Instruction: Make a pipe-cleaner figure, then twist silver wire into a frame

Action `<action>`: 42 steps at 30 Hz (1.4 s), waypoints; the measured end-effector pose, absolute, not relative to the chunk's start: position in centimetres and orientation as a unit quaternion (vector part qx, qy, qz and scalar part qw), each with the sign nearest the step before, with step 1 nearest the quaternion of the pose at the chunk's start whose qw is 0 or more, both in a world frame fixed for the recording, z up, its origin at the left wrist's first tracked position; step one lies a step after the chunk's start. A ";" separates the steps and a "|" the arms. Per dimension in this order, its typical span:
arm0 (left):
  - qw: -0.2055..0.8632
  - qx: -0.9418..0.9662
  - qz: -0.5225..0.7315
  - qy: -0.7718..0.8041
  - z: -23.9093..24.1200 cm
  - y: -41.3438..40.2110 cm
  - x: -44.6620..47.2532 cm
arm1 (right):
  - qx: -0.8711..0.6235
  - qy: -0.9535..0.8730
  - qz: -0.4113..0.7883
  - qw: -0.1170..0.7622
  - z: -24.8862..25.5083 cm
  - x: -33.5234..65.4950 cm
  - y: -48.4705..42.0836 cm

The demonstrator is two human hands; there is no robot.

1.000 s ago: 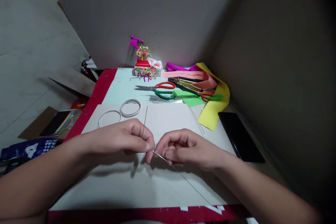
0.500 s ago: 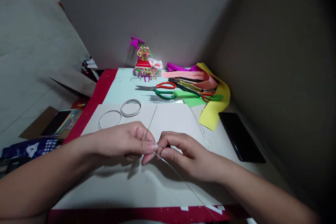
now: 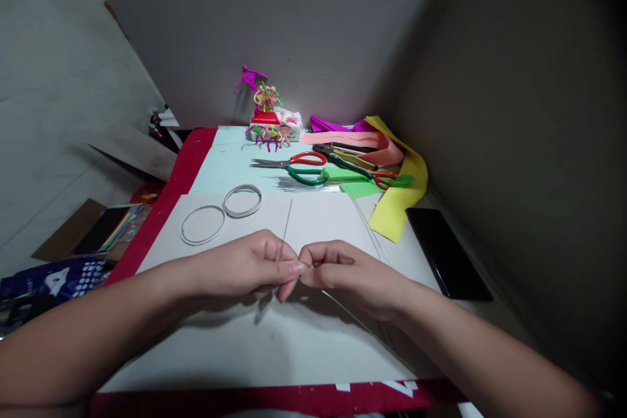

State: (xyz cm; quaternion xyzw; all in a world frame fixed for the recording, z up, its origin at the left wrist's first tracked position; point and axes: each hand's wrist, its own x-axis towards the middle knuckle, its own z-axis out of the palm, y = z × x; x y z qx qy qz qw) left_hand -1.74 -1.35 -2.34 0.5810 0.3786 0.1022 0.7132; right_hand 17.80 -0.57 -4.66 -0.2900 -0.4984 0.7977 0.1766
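My left hand (image 3: 247,268) and my right hand (image 3: 345,271) meet fingertip to fingertip over a white sheet (image 3: 255,339) on the table. Both pinch a thin metal wire (image 3: 285,228). One end of the wire rises past my left fingers toward the back. The other end trails from under my right hand toward the near right edge. Two wire rings (image 3: 202,225) (image 3: 242,200) lie flat on the sheet just beyond my left hand.
Red-handled scissors (image 3: 294,160) and green-handled scissors (image 3: 313,176) lie behind the sheet beside coloured paper strips (image 3: 394,202). A small box with pipe-cleaner figures (image 3: 269,121) stands at the back. A black phone (image 3: 448,253) lies at the right. Walls close in behind and right.
My right hand has slid left along the wire until its fingertips meet my left hand's. The wire's upright end has tilted slightly to the right.
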 end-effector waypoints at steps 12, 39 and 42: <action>0.798 0.480 0.051 0.361 -2.4 -1.0 -1.8 | -0.299 -0.516 0.792 0.131 -4.0 18.2 -0.4; 0.515 0.654 0.182 0.523 -1.7 -2.8 0.0 | -0.267 -0.898 -0.036 0.349 -4.7 17.4 -3.2; 0.435 0.690 0.189 0.547 -1.9 -3.2 -0.2 | -0.311 -0.896 0.098 0.300 -3.4 18.0 -3.4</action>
